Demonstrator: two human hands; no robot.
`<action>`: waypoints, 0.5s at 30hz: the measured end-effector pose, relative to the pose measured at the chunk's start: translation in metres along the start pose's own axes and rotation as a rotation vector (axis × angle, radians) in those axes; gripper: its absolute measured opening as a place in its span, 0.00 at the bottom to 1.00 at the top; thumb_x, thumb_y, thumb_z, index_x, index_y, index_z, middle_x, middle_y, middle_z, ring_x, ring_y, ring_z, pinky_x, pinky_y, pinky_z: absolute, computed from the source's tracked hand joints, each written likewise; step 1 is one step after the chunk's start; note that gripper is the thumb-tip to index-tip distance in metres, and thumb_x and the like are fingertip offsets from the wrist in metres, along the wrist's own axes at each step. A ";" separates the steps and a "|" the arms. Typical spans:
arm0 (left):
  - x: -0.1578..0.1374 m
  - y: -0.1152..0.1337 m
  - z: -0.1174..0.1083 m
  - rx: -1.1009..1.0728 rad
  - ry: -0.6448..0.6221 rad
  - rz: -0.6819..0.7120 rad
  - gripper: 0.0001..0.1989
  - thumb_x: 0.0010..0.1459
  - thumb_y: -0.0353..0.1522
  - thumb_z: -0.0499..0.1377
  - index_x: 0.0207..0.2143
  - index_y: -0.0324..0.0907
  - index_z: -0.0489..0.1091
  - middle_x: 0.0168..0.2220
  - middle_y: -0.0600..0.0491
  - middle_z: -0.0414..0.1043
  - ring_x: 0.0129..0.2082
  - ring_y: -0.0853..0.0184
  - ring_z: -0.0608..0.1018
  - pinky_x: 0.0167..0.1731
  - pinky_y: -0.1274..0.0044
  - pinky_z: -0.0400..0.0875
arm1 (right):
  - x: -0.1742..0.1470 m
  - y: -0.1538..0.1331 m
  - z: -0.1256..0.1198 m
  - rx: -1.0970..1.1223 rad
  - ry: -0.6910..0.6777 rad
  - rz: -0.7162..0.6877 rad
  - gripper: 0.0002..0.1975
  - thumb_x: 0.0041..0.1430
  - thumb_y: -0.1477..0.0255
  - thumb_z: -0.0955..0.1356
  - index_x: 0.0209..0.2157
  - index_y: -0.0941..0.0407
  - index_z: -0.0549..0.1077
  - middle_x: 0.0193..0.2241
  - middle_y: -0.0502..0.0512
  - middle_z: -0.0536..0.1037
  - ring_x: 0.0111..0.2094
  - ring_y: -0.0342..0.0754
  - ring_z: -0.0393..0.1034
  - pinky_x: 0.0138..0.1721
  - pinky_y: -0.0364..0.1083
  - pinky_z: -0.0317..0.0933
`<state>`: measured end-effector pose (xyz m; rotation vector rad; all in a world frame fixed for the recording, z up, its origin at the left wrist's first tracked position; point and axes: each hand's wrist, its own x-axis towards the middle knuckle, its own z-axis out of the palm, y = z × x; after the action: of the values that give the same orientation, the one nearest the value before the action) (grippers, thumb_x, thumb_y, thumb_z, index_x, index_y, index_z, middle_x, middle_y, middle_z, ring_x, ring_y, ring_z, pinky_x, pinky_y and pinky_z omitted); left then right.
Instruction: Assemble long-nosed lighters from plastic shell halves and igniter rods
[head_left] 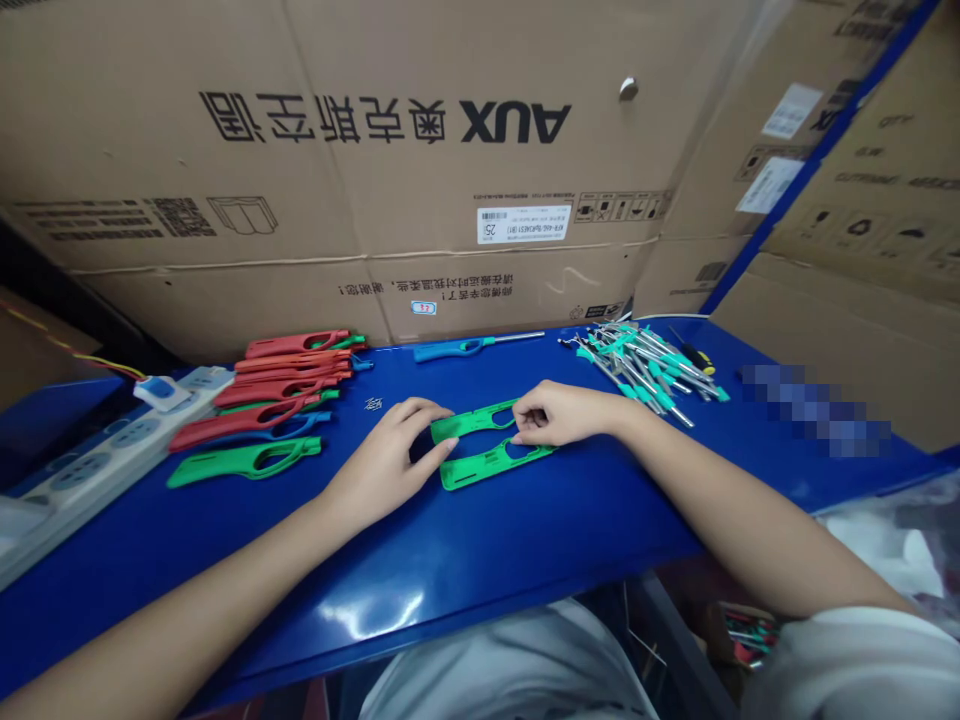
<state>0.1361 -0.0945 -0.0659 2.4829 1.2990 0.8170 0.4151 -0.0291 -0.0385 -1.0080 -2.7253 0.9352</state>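
Note:
Two green lighter casing halves lie side by side on the blue table, hollow sides up: an upper half (469,422) and a lower half (480,466). My left hand (401,450) is at their left ends, thumb and fingers apart, the thumb tip at the lower half and a fingertip by the upper one. Over their right ends is my right hand (566,412), its fingers curled in and closed at the upper half's handle loop. The palm hides part of both handle ends.
Red, green and blue lighter casings (277,390) lie stacked at left beside a white power strip (124,445). Small metal pieces (373,404) sit nearby. A blue lighter (457,349) lies at the back. Metal tubes with teal parts (645,365) and a screwdriver (697,357) are at right.

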 end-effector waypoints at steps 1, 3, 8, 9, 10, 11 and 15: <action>-0.002 0.005 -0.001 0.017 -0.020 0.021 0.17 0.67 0.43 0.56 0.51 0.42 0.73 0.51 0.46 0.73 0.51 0.57 0.75 0.54 0.62 0.70 | 0.000 0.000 0.000 -0.013 0.000 -0.001 0.13 0.59 0.66 0.70 0.25 0.58 0.70 0.21 0.47 0.70 0.23 0.39 0.62 0.26 0.41 0.53; -0.005 0.013 0.000 0.046 -0.087 0.074 0.20 0.64 0.46 0.59 0.52 0.44 0.73 0.54 0.45 0.72 0.54 0.55 0.73 0.56 0.60 0.69 | 0.001 0.000 0.001 -0.044 -0.004 -0.006 0.14 0.60 0.64 0.69 0.25 0.58 0.71 0.20 0.47 0.70 0.22 0.39 0.62 0.26 0.41 0.53; -0.005 0.013 0.005 0.078 -0.192 0.173 0.19 0.64 0.44 0.60 0.53 0.47 0.73 0.59 0.47 0.70 0.59 0.53 0.71 0.59 0.58 0.67 | -0.004 0.001 -0.011 -0.260 0.132 0.091 0.19 0.64 0.57 0.66 0.26 0.57 0.73 0.24 0.51 0.76 0.25 0.42 0.66 0.27 0.42 0.51; -0.005 0.010 0.006 0.070 -0.190 0.175 0.17 0.65 0.42 0.59 0.52 0.47 0.74 0.59 0.47 0.71 0.59 0.54 0.72 0.59 0.59 0.68 | -0.008 0.002 -0.016 -0.350 0.206 0.176 0.19 0.64 0.57 0.66 0.27 0.56 0.73 0.27 0.52 0.77 0.27 0.44 0.68 0.28 0.43 0.51; -0.004 0.007 0.006 0.058 -0.184 0.171 0.15 0.66 0.41 0.58 0.52 0.47 0.74 0.58 0.47 0.71 0.58 0.55 0.73 0.59 0.60 0.69 | -0.012 0.004 -0.023 -0.443 0.288 0.292 0.17 0.64 0.58 0.65 0.29 0.56 0.74 0.30 0.54 0.79 0.30 0.46 0.70 0.29 0.43 0.52; -0.003 0.004 0.007 0.045 -0.176 0.164 0.15 0.66 0.40 0.58 0.52 0.46 0.74 0.57 0.47 0.72 0.57 0.56 0.74 0.58 0.61 0.70 | -0.018 0.007 -0.031 -0.529 0.360 0.417 0.15 0.64 0.59 0.65 0.32 0.55 0.75 0.34 0.56 0.80 0.34 0.49 0.72 0.30 0.44 0.54; -0.002 -0.001 0.008 0.014 -0.141 0.149 0.15 0.66 0.40 0.58 0.51 0.45 0.74 0.54 0.47 0.74 0.54 0.57 0.76 0.55 0.65 0.73 | -0.044 0.024 -0.060 -0.618 0.361 0.943 0.15 0.62 0.64 0.66 0.47 0.56 0.73 0.50 0.65 0.77 0.49 0.61 0.73 0.38 0.49 0.63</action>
<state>0.1393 -0.0949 -0.0734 2.6199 1.0883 0.6515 0.4796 -0.0109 0.0017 -2.3757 -2.1818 -0.1367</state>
